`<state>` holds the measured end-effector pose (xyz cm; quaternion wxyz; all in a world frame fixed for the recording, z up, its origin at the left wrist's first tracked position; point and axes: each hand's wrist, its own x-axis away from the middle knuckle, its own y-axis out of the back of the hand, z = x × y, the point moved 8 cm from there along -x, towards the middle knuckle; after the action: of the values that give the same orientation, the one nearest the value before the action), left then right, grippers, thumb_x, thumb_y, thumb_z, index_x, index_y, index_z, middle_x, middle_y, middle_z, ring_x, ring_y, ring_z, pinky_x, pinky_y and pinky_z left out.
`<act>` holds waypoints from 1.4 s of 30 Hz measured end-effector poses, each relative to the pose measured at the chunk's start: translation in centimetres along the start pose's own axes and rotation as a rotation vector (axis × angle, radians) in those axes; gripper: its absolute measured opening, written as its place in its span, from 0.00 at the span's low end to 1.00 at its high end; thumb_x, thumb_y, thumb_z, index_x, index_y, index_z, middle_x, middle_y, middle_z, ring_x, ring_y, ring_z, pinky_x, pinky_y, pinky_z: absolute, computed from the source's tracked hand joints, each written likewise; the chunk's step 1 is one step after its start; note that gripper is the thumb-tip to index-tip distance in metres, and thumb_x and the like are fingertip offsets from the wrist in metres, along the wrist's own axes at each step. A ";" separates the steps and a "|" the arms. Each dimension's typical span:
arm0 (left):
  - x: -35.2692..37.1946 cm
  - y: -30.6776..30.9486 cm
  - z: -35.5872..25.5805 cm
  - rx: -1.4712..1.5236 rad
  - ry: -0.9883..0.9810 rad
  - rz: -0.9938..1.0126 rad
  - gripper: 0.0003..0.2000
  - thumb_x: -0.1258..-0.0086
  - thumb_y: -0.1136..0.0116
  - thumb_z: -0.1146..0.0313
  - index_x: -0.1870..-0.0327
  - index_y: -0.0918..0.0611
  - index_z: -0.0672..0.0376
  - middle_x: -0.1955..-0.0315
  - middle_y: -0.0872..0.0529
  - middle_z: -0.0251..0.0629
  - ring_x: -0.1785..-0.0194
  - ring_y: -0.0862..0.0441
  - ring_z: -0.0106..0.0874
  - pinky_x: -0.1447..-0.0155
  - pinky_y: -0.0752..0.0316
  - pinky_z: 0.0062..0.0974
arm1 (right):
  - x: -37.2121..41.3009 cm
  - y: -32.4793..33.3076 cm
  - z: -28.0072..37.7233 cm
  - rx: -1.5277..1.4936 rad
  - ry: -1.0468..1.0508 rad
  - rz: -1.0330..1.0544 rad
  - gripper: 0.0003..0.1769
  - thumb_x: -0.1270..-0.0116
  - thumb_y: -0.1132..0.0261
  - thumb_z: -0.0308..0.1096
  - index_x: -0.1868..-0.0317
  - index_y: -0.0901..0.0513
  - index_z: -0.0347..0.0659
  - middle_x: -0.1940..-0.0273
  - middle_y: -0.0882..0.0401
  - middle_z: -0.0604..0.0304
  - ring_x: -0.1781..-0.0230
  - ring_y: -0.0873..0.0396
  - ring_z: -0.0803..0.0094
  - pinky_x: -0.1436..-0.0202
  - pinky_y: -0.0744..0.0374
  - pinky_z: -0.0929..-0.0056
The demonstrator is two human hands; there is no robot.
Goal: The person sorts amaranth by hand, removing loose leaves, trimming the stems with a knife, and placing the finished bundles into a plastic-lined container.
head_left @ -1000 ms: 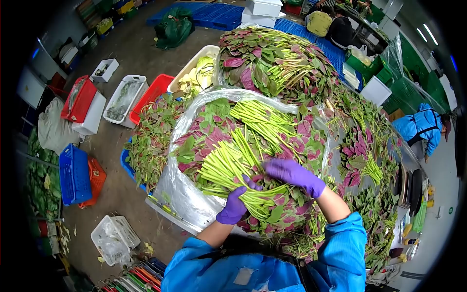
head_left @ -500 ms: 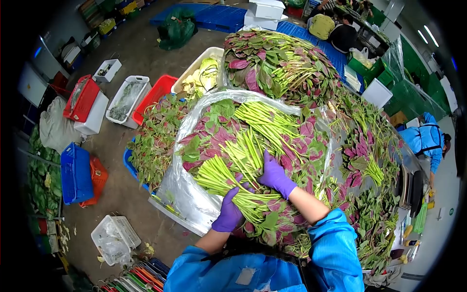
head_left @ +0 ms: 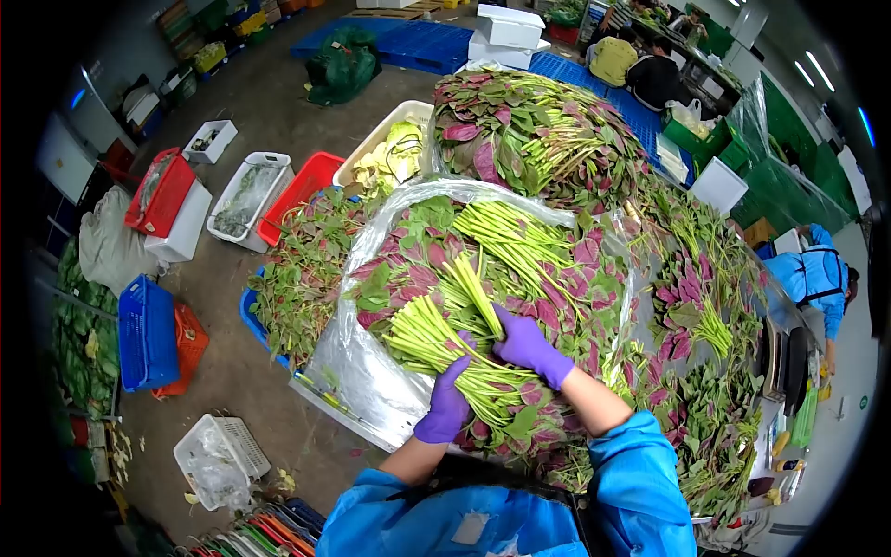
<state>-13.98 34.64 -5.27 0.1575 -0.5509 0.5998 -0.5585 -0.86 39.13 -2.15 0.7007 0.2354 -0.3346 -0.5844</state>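
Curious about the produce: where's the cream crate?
The cream crate sits upper-left of centre in the head view, between a red crate and the far leafy heap.

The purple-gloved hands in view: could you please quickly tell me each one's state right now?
Left hand: closed around the larger bunch of green stems.
Right hand: closed on the smaller bunch of stems.

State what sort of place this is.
Most likely a vegetable sorting or packing workroom: it shows a big mound of green-and-purple leafy vegetables, a blue rectangular plastic crate and a white boxy container with a lid.
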 end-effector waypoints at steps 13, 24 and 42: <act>-2.5 3.7 4.2 0.101 0.436 0.201 0.31 0.44 0.48 0.67 0.37 0.40 0.67 0.44 0.30 0.49 0.58 0.20 0.39 0.49 0.25 0.37 | 5.0 2.0 9.2 0.699 0.244 -0.190 0.31 0.35 0.49 0.47 0.36 0.38 0.37 0.61 0.25 0.51 0.58 0.27 0.55 0.39 0.44 0.41; 4.8 -3.7 -2.3 0.053 0.313 0.522 0.23 0.53 0.43 0.57 0.56 0.30 0.58 0.67 0.27 0.38 0.61 0.30 0.35 0.56 0.31 0.33 | 0.0 4.3 -11.9 -0.501 -0.360 0.069 0.28 0.38 0.39 0.38 0.38 0.34 0.39 0.50 0.24 0.56 0.56 0.24 0.69 0.51 0.26 0.75; 8.8 -6.8 8.1 -0.670 0.702 0.524 0.30 0.51 0.45 0.69 0.43 0.33 0.68 0.57 0.22 0.50 0.56 0.22 0.41 0.55 0.22 0.36 | 16.9 2.2 -4.4 -1.564 -0.137 -0.556 0.32 0.31 0.57 0.58 0.34 0.40 0.47 0.45 0.31 0.50 0.47 0.30 0.63 0.42 0.33 0.65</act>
<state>-7.24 24.85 1.54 -0.1024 -0.1838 0.8783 -0.4294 5.43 22.79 -0.25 0.4703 -0.2813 0.1961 -0.8131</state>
